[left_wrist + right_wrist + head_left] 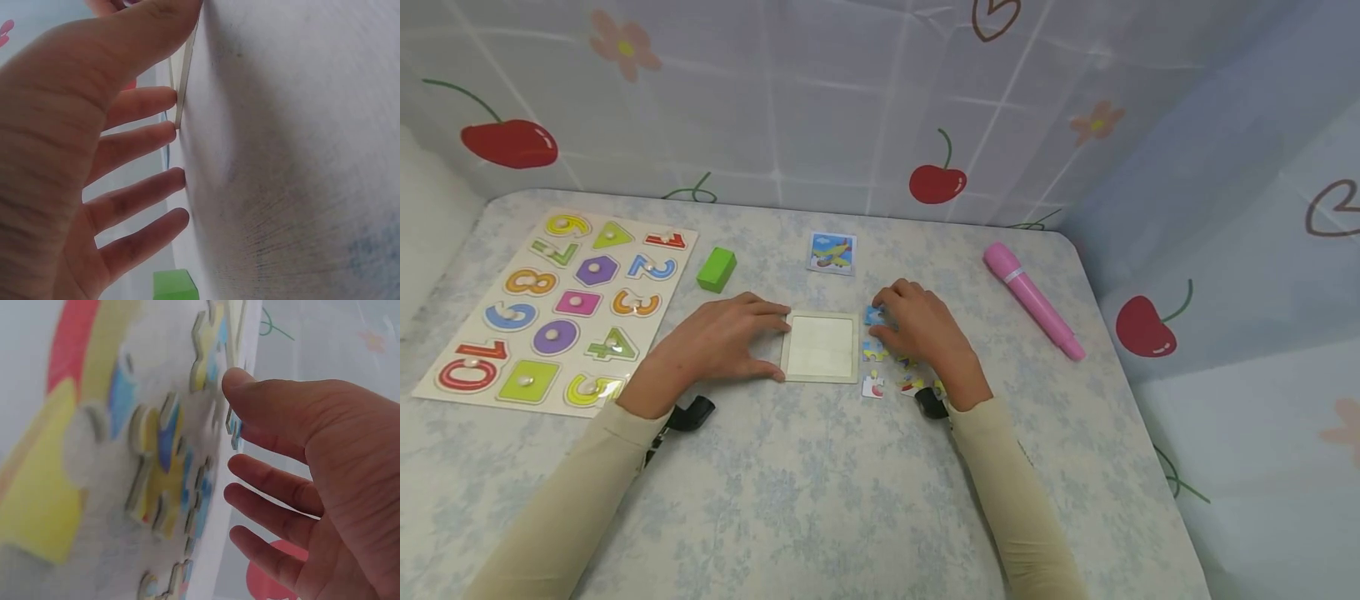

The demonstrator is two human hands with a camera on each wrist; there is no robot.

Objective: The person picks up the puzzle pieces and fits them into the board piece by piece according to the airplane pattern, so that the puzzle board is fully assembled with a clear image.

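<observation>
A square, pale puzzle tray (pixel 822 347) lies flat on the table, with no pieces in it. My left hand (pixel 722 337) rests at the tray's left side, thumb at the near corner and fingertips along the edge; its fingers (pixel 140 139) are spread and fairly straight. Right of the tray, my right hand (pixel 925 329) pinches a blue jigsaw piece (pixel 873 316) between thumb and index finger, while the other fingers stay loose. More jigsaw pieces (pixel 873 352) lie under and beside that hand, several partly hidden by it. In the right wrist view, yellow-and-blue pieces (pixel 156 465) lie below the palm.
A picture card with a yellow plane (pixel 832 253) lies beyond the tray. A green block (pixel 717 270) sits behind my left hand. To the left is a number-and-shape peg board (pixel 553 312); a pink microphone-shaped toy (pixel 1033 300) lies at the right. A printed curtain (pixel 820 108) hangs behind the table.
</observation>
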